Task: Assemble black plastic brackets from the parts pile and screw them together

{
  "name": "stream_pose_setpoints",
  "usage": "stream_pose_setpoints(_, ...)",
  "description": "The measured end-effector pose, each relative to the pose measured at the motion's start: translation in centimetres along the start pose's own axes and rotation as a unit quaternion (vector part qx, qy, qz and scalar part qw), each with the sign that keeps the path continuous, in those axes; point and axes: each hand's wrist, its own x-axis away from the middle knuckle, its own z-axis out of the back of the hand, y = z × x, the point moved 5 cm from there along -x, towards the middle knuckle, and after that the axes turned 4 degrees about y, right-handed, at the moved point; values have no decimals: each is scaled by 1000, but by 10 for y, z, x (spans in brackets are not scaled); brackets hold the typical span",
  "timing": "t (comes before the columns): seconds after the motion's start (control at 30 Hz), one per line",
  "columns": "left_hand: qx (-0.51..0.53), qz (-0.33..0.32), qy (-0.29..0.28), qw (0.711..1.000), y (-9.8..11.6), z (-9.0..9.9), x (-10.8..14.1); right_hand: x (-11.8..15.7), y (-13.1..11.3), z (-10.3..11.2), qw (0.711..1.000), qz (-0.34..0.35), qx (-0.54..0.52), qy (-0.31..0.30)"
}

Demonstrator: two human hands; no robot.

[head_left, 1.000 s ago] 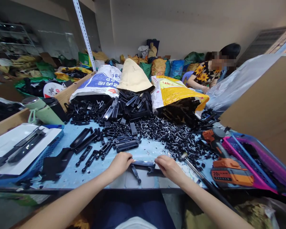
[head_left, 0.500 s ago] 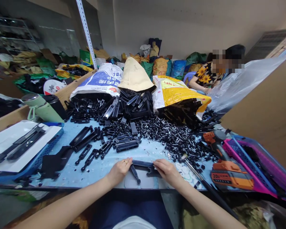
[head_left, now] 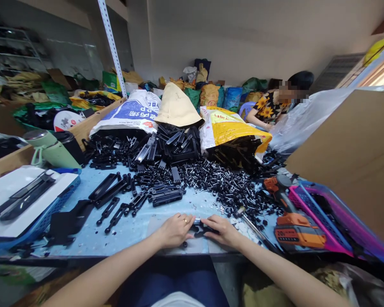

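In the head view, the left hand (head_left: 176, 231) and the right hand (head_left: 223, 230) meet low over the near edge of the blue tabletop (head_left: 85, 239), their fingertips close together at a glossy dark part (head_left: 197, 221). The left hand is curled with fingers over the top and thumb below, pinching the part's left side; the right hand pinches its right side with the fingers laid flatter. A dark notched piece (head_left: 199, 233) shows between the two hands, just on the wearer's side of the shiny edge, though whether the two are joined is hidden by the fingers. The rounded end of a dark link (head_left: 184, 244) pokes out below the left hand. Judging by the sheen (it looks like moulded plastic), the part should be light and stiff, smooth enough to slide under dry fingertips, and sturdy apart from any thin edges or tabs. The best hold is likely at both ends, thumbs beneath and fingers above along the long edges, leaving the middle free and the pressure even so that it does not twist. Beyond the hands lie a row of long dark parts (head_left: 167, 197) and a heap of pins with dark heads (head_left: 208, 177); to the right of the hands, apart from them, a metal-shafted tool (head_left: 251, 222) rests near an orange cordless drill (head_left: 299, 228)
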Motion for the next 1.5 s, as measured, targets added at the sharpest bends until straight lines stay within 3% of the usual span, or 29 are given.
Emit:
stream_pose_setpoints(0.07,-15,17,19,1000,-2,-1,-2,-1,4,-1,998,-2,64,-1)
stream_pose_setpoints(0.2,-49,89,57,993,-9,4,-6,-4,10,11,982,-71,165,66)
stream_pose_setpoints(0.27,-24,117,96,988,-7,19,-2,-9,-4,26,988,-48,125,80)
stream_pose_setpoints(0.37,128,93,187,970,15,59,13,-20,-48,52,993,35,-80,78)
stream_pose_setpoints(0.4,207,80,215,951,26,72,19,-25,-65,57,980,55,-177,77)
stream_pose_setpoints(0.47,336,74,271,899,47,91,29,-37,-94,55,925,62,-360,105)
stream_pose_setpoints(0.57,387,115,415,815,61,98,43,-56,-106,26,818,-12,-502,279)
stream_pose_setpoints(0.63,334,117,471,808,58,91,50,-71,-98,0,774,-63,-504,379)
stream_pose_setpoints(0.67,289,108,473,825,52,85,52,-82,-91,-10,780,-76,-491,381)
stream_pose_setpoints(0.7,233,101,457,852,44,77,53,-96,-83,-18,806,-77,-465,358)
stream_pose_setpoints(0.8,45,136,351,925,6,52,56,-144,-45,-21,919,-82,-295,249)
stream_pose_setpoints(0.83,0,148,301,942,-6,43,56,-160,-28,-18,943,-111,-215,229)
stream_pose_setpoints(0.87,-36,154,254,954,-17,35,56,-174,-8,-15,956,-162,-137,201)
stream_pose_setpoints(0.93,-75,136,187,970,-28,20,54,-199,25,-14,955,-264,-20,131)
stream_pose_setpoints(1.03,-93,126,159,975,-41,7,47,-225,48,-16,946,-317,23,63)
stream_pose_setpoints(1.2,-104,198,138,965,-79,3,19,-224,56,-2,949,-309,-27,56)
stream_pose_setpoints(1.33,-92,227,147,958,-102,24,7,-182,54,22,952,-281,-107,50)
stream_pose_setpoints(1.37,-84,266,156,948,-112,35,11,-166,52,24,948,-275,-154,51)
stream_pose_setpoints(1.43,-61,405,173,896,-141,61,32,-133,47,22,923,-268,-269,55)
stream_pose_setpoints(1.47,-41,515,166,840,-162,73,51,-116,45,18,907,-268,-320,57)
stream_pose_setpoints(1.5,-39,570,161,805,-179,85,66,-101,42,13,893,-270,-356,56)
